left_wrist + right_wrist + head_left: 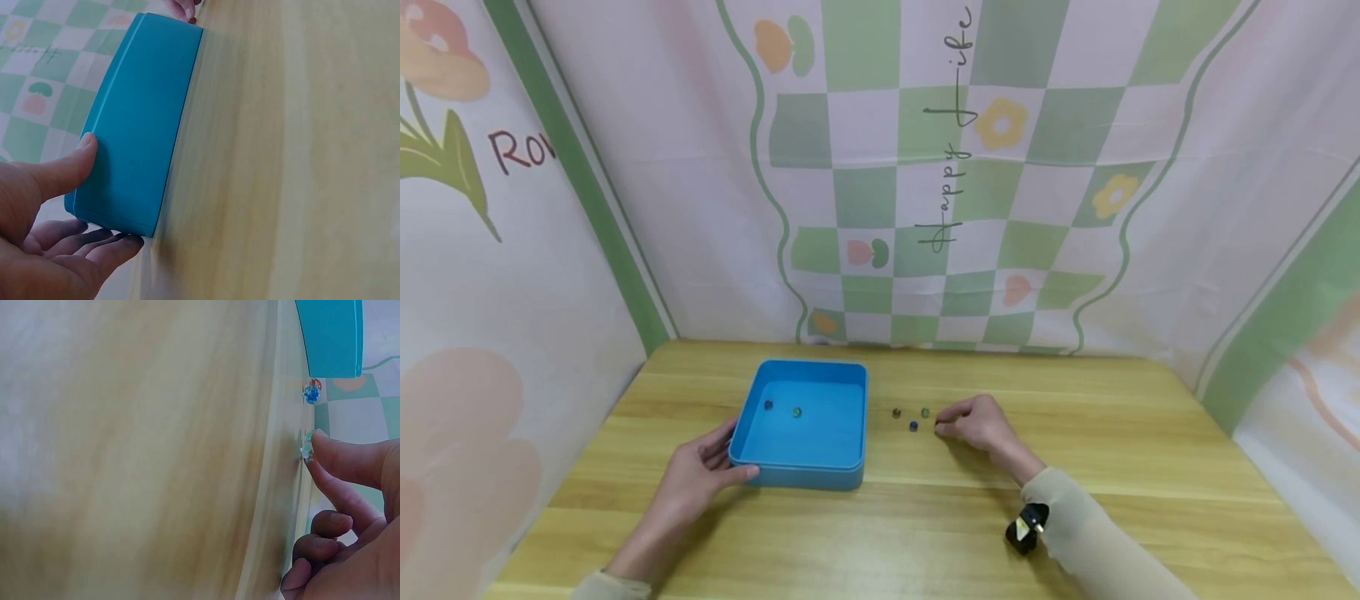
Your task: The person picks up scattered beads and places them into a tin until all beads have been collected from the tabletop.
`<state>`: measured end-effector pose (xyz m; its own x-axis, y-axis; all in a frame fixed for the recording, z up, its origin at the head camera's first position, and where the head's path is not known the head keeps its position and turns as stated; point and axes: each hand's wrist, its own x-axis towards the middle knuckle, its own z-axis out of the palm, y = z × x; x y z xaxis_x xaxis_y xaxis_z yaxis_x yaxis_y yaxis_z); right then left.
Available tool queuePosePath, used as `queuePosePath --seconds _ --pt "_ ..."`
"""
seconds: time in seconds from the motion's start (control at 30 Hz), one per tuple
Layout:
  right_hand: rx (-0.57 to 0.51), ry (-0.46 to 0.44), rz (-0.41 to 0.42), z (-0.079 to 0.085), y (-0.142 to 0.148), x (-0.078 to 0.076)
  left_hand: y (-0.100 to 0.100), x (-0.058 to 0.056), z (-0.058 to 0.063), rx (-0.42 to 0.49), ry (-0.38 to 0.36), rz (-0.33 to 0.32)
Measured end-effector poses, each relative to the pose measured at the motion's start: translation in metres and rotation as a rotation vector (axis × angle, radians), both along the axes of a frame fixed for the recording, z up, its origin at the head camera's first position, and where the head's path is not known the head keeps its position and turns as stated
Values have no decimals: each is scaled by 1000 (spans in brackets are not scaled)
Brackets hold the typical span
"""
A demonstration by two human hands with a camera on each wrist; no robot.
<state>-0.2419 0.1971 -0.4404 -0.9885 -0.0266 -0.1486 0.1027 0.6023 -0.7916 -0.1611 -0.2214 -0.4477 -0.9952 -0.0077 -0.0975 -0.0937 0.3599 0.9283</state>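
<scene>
A square blue box (798,477) with an open top stands on the table, two glass marbles inside: a dark one (768,405) and a yellowish-green one (797,412). My left hand (692,475) grips its near left corner, thumb (80,161) on the front wall and fingers along the left side. Right of the box, my right hand (981,425) pinches a small reddish marble between thumb and index finger, mostly hidden by the fingertips. Close to those fingertips lie a green marble (925,412), a blue marble (913,426) and a brownish marble (897,412).
The wooden table (820,542) reaches back to a hanging cloth (865,196) printed with green checks. Patterned cloth also hangs along both sides. A black device (1024,530) is strapped at the right sleeve's cuff.
</scene>
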Motion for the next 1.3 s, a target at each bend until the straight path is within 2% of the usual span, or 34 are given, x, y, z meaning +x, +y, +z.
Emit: queuePosePath --seconds 0.5,0.9,1.3 --pt "6 -2 18 6 0 0 0 0 0 2 0 -4" --pt "-51 -17 25 13 -6 1 0 0 1 1 3 -7" --pt "-61 -16 22 20 -13 2 -1 0 0 1 1 -9"
